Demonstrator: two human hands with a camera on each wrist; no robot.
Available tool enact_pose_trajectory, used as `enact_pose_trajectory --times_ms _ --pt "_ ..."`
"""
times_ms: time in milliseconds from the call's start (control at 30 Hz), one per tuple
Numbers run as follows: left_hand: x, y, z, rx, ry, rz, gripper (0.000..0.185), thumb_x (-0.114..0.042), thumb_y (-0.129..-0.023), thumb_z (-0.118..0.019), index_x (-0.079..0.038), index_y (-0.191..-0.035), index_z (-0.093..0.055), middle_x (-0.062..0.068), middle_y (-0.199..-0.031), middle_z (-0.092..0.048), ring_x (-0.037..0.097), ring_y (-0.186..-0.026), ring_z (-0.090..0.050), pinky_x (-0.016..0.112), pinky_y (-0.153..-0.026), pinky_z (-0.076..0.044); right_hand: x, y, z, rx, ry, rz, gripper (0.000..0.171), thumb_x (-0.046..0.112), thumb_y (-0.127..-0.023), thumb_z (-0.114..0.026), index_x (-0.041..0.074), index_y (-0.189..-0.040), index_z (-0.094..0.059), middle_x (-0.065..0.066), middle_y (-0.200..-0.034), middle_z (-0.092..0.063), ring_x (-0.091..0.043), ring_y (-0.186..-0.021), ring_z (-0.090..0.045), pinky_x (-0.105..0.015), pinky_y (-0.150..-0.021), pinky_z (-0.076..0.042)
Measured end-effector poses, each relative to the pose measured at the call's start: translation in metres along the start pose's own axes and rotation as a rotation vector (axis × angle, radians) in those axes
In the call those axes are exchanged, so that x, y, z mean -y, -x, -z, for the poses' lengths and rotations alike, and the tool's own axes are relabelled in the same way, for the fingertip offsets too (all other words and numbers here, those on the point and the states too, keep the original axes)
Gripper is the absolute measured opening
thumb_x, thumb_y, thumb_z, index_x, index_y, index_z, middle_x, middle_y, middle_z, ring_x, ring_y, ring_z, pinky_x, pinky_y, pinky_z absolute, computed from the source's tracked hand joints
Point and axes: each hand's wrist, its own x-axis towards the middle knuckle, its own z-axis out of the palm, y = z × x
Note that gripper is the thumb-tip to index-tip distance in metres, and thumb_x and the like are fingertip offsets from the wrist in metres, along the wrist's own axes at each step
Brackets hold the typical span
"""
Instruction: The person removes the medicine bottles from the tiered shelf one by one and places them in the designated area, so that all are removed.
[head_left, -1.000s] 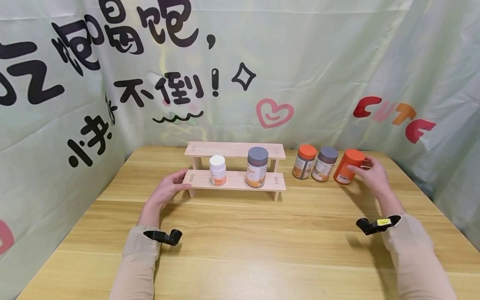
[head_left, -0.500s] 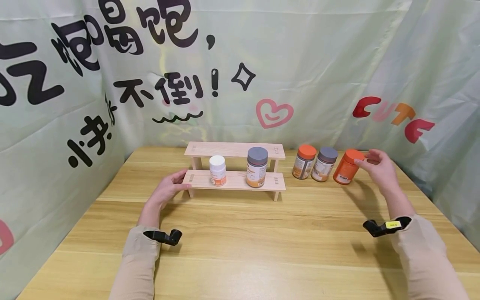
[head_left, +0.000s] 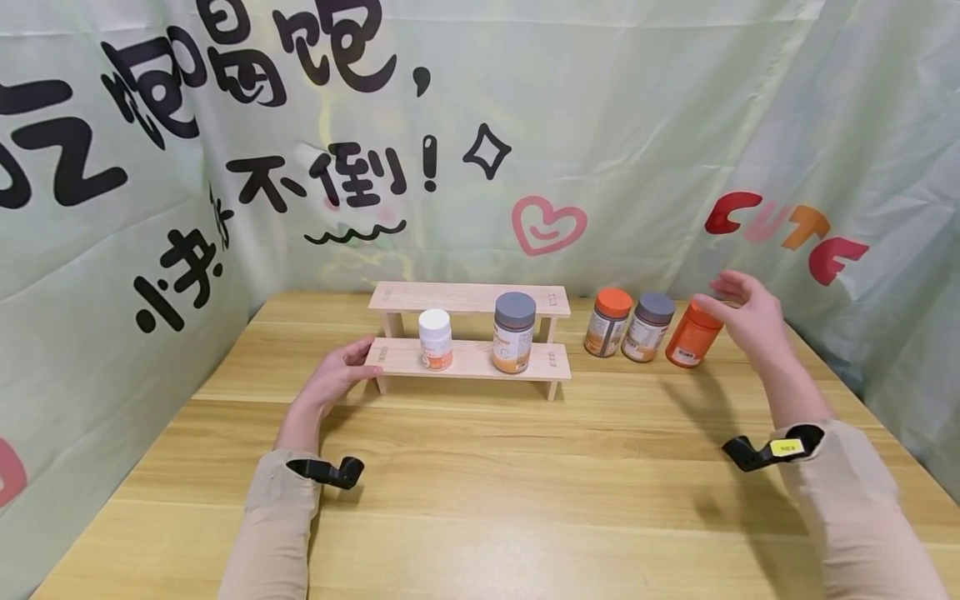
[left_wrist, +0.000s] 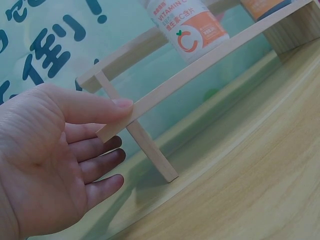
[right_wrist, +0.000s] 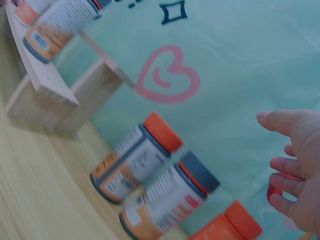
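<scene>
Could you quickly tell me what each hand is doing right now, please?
Left hand: open, thumb and fingers resting on the end of the wooden shelf.
Right hand: open, holding nothing, beside the orange bottle.

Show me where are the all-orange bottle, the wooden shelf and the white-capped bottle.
all-orange bottle [head_left: 688, 343], head view, on its orange body below the cap.
wooden shelf [head_left: 468, 298], head view, on the bare top board.
white-capped bottle [head_left: 435, 322], head view, on its white cap.
</scene>
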Motion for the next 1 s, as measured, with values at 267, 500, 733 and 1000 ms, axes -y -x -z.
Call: enact_pose_trajectory --times_ms 267,500,733,1000 --pt "0.0 -0.001 0.001 -0.013 -0.008 -0.008 0.072 -0.001 -0.086 -0.061 0.008 -0.144 -0.019 0.024 -0.148 -0.02 0.035 -0.134 -0.023 0.045 -0.109 -0.021 0.028 0.0 -0.02 0.093 -0.057 0.071 0.078 0.042 -0.089 -0.059 0.003 -0.146 -0.022 -0.02 -0.141 -0.036 -0.035 -0.126 -0.036 -0.049 -0.1 -0.035" --pt "-0.001 -0.001 0.0 -0.009 -0.012 -0.014 0.072 -0.002 -0.087 -0.061 0.009 -0.144 -0.017 0.026 -0.148 -0.02 0.036 -0.135 -0.023 0.044 -0.109 -0.02 0.044 0.003 -0.042 0.157 -0.102 0.132 0.074 0.033 -0.089 -0.062 0.002 -0.145 -0.025 -0.021 -0.138 -0.04 -0.034 -0.124 -0.038 -0.051 -0.101 -0.031" --pt "0.0 -0.001 0.0 -0.017 -0.027 -0.009 0.072 -0.002 -0.087 -0.061 0.008 -0.144 -0.018 0.025 -0.148 -0.02 0.036 -0.135 -0.023 0.044 -0.109 -0.02 0.055 0.01 -0.064 0.233 -0.146 0.166 0.072 0.031 -0.088 -0.063 0.002 -0.144 -0.028 -0.02 -0.136 -0.044 -0.034 -0.122 -0.041 -0.05 -0.101 -0.032" --pt "0.002 0.003 0.001 0.004 -0.041 -0.075 0.085 -0.023 -0.082 -0.07 0.01 -0.142 -0.021 0.027 -0.146 -0.023 0.037 -0.132 -0.028 0.043 -0.107 -0.026 0.064 0.015 -0.088 0.32 -0.195 0.199 0.068 0.02 -0.088 -0.065 0.002 -0.143 -0.029 -0.018 -0.135 -0.045 -0.033 -0.124 -0.041 -0.049 -0.101 -0.033"
